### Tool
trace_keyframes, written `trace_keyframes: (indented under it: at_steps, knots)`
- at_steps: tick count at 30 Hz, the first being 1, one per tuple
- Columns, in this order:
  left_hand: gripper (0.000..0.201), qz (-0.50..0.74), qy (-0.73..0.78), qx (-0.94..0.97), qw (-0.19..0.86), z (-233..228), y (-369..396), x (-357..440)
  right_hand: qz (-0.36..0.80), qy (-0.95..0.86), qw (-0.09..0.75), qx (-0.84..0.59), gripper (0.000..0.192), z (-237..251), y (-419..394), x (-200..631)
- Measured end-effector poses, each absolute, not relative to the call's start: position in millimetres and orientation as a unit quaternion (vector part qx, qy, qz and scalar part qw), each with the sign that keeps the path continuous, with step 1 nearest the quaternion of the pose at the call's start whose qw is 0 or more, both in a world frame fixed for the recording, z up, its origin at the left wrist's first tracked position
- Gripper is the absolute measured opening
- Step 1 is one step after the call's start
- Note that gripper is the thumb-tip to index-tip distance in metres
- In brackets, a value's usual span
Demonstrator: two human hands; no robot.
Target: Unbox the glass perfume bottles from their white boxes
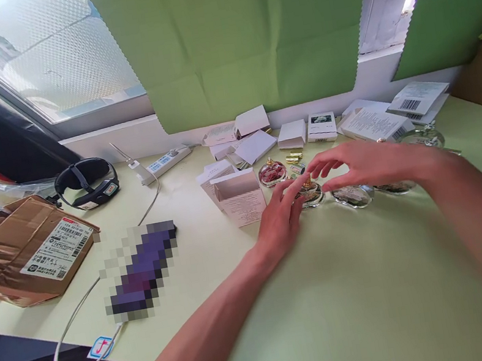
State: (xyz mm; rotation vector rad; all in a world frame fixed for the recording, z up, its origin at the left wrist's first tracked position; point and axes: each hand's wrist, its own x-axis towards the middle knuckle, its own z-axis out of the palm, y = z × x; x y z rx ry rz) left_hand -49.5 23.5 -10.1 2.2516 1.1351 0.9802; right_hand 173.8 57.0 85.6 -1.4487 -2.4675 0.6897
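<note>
My left hand is closed about the left side of a clear glass perfume bottle with a gold neck, partly hidden by the fingers. From the right, my right hand reaches over the bottle's top, thumb and fingers apart, holding nothing that I can see. Behind them lie gold caps and a small cylinder. A perfume bottle with pink-red contents stands just left of these. Below my right hand and wrist are another glass bottle and a partly covered one.
An open white carton stands left of the bottles; more white boxes line the wall. At the left are a phone on a cable, a brown cardboard box, a black headset and a power strip.
</note>
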Motion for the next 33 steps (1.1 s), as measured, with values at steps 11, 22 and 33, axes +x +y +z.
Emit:
trace_keyframes:
  at_steps: [11,22,33]
  knots:
    - [0.043,0.363,0.392,0.818,0.214,-12,26,-50,0.209,-0.859,0.073,-0.461,0.046,114,38,170]
    - [0.044,0.377,0.384,0.821,0.189,-13,28,-51,0.210,-0.853,-0.011,-0.478,0.051,114,34,178]
    - [0.043,0.391,0.374,0.820,0.187,-14,30,-50,0.201,-0.842,-0.011,-0.501,0.054,114,31,175]
